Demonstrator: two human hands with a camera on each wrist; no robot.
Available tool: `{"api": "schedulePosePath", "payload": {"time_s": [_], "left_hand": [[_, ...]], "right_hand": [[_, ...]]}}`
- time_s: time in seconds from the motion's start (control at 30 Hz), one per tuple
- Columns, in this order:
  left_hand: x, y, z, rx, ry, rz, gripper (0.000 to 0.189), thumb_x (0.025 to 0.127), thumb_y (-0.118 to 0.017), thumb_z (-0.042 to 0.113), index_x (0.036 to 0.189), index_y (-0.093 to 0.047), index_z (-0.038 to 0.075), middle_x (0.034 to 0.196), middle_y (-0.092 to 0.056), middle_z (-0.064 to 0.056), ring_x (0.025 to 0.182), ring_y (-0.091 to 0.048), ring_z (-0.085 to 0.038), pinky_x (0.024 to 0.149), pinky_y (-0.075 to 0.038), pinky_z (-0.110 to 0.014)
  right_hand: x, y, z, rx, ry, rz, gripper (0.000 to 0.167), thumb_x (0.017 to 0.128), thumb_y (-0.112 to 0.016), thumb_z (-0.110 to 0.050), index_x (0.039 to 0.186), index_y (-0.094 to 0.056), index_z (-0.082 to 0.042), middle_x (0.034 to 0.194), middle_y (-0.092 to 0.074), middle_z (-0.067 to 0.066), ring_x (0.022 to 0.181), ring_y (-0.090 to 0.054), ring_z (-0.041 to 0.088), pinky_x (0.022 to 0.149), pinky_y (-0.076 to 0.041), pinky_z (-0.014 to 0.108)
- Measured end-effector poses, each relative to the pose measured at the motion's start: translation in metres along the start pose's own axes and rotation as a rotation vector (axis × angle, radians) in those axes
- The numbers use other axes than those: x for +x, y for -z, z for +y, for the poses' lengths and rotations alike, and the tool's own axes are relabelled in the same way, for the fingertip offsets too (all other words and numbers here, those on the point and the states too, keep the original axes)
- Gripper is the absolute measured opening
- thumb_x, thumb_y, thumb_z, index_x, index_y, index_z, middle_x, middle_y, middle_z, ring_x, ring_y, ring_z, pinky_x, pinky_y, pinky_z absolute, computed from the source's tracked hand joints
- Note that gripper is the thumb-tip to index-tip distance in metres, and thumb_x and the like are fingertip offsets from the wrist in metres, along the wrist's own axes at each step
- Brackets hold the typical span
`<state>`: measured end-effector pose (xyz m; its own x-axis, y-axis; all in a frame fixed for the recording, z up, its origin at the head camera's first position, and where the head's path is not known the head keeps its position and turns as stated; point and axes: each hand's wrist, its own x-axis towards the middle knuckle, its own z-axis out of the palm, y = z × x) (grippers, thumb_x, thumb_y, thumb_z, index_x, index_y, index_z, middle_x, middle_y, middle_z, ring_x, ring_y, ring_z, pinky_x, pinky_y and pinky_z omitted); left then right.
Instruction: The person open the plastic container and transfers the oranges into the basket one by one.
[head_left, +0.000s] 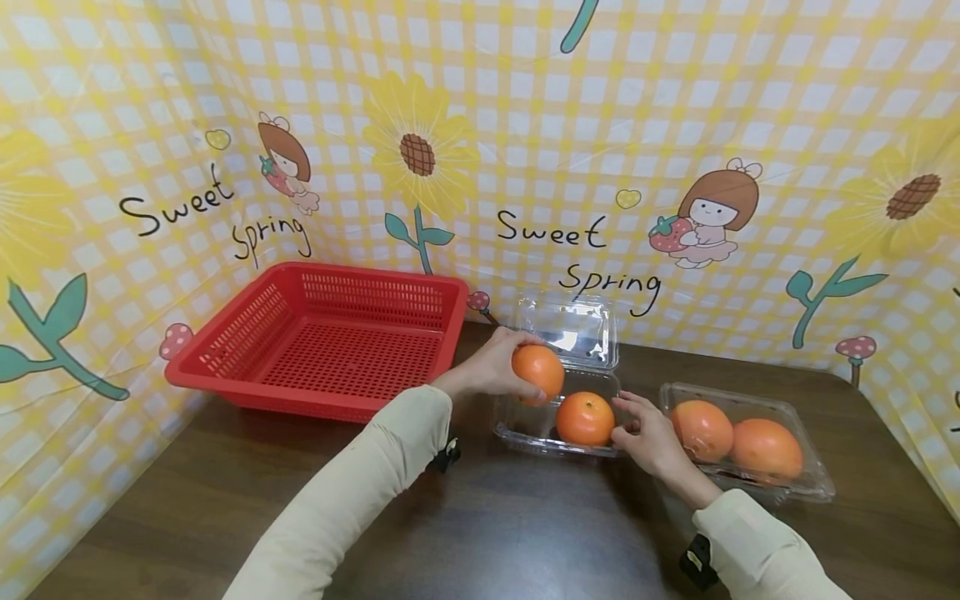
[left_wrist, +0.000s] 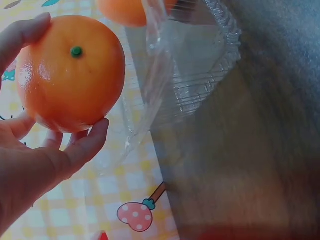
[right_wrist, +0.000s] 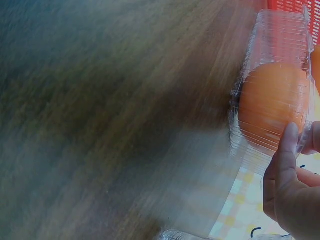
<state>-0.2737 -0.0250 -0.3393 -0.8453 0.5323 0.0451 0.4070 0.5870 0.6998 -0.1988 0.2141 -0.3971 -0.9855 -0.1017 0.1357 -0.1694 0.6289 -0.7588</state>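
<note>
My left hand (head_left: 498,364) grips an orange (head_left: 538,373), thumb on one side and fingertips on the other. The left wrist view shows this orange (left_wrist: 72,75) with its green stem button, raised over the open clear plastic box (head_left: 517,439). A second orange (head_left: 585,419) sits in the right part of that box. My right hand (head_left: 651,437) pinches the box's right side wall between thumb and fingers; in the right wrist view, an index fingertip (right_wrist: 290,131) lies against the plastic. The box's hinged lid (head_left: 573,329) stands raised at the back, against the cloth.
A red perforated basket (head_left: 453,333) stands on the left of the brown table (head_left: 525,533). To the right lies another clear plastic box (head_left: 806,471) with two oranges (head_left: 767,450) under its lid. A yellow checked cloth (head_left: 480,192) hangs behind and at the sides.
</note>
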Motion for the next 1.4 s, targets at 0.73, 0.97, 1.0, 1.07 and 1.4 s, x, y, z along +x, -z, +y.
{"api": "schedulePosePath", "payload": {"time_s": [0.73, 0.97, 1.0, 1.07, 1.4], "left_hand": [[-0.004, 0.066, 0.01, -0.072, -0.047, -0.02, 0.064, 0.068, -0.073, 0.025, 0.123, -0.045, 0.01, 0.114, -0.047, -0.006, 0.098, -0.048, -0.021, 0.078, -0.044, -0.034], [-0.006, 0.091, -0.004, -0.072, -0.008, -0.036, 0.064, 0.071, -0.073, 0.026, 0.126, -0.043, 0.012, 0.118, -0.044, -0.005, 0.102, -0.046, -0.021, 0.08, -0.043, -0.036], [-0.007, 0.095, -0.007, -0.068, -0.005, -0.033, 0.065, 0.071, -0.073, 0.026, 0.126, -0.043, 0.012, 0.118, -0.044, -0.005, 0.102, -0.046, -0.022, 0.081, -0.043, -0.036], [-0.008, 0.103, -0.012, -0.073, 0.001, -0.02, 0.065, 0.071, -0.073, 0.026, 0.126, -0.043, 0.012, 0.118, -0.045, -0.006, 0.104, -0.045, -0.023, 0.082, -0.043, -0.038], [-0.01, 0.127, -0.036, -0.097, 0.076, 0.027, 0.071, 0.073, -0.072, 0.028, 0.132, -0.037, 0.011, 0.123, -0.042, -0.011, 0.107, -0.042, -0.027, 0.085, -0.039, -0.043]], "right_hand": [[0.001, 0.0, 0.0, -0.021, 0.006, 0.006, 0.046, 0.072, -0.057, 0.006, 0.117, -0.049, 0.014, 0.129, -0.038, 0.026, 0.077, -0.059, 0.024, 0.055, -0.049, 0.023], [0.001, 0.0, 0.0, -0.015, 0.002, 0.008, 0.046, 0.072, -0.057, 0.006, 0.117, -0.049, 0.014, 0.129, -0.039, 0.025, 0.075, -0.059, 0.023, 0.054, -0.048, 0.022], [0.001, 0.0, 0.0, -0.014, 0.002, 0.007, 0.046, 0.072, -0.057, 0.006, 0.117, -0.049, 0.014, 0.129, -0.038, 0.026, 0.075, -0.059, 0.022, 0.054, -0.048, 0.022], [0.001, 0.0, 0.001, -0.012, 0.006, 0.007, 0.046, 0.072, -0.057, 0.006, 0.117, -0.049, 0.014, 0.129, -0.038, 0.026, 0.075, -0.06, 0.023, 0.054, -0.048, 0.022], [0.002, 0.0, 0.003, -0.036, 0.004, 0.008, 0.047, 0.071, -0.057, 0.004, 0.116, -0.049, 0.014, 0.128, -0.039, 0.025, 0.076, -0.059, 0.023, 0.055, -0.048, 0.022]]}}
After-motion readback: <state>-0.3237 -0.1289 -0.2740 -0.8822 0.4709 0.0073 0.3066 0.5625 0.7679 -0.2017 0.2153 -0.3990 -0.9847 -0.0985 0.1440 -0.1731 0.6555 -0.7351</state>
